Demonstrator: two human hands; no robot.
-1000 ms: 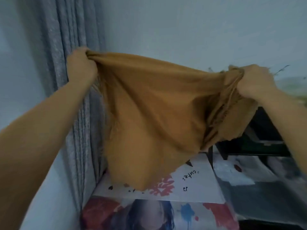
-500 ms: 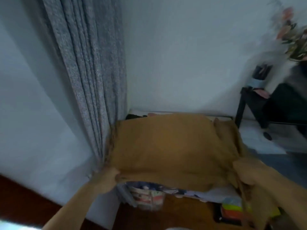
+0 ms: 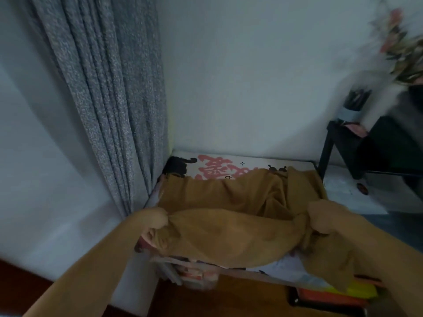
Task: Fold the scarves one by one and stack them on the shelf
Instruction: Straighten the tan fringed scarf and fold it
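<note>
Head view. The mustard scarf [image 3: 229, 216] lies across the printed top surface [image 3: 251, 162] of the shelf unit in the lower centre of the frame, doubled over so that a near layer overlaps a far layer. The left hand [image 3: 152, 219], lower left of centre, grips the scarf's left end with curled fingers. The right hand [image 3: 325, 217], lower right of centre, grips the bunched right end; cloth trails from it down over the unit's front edge. A grey curtain [image 3: 109, 99] hangs in the upper left, touching the unit's left side. A dark side table [image 3: 343, 143] stands at the right edge, with blurred flowers [image 3: 402, 46] above it. Bright folded items [image 3: 338, 294] sit below the top, lower right.
</note>
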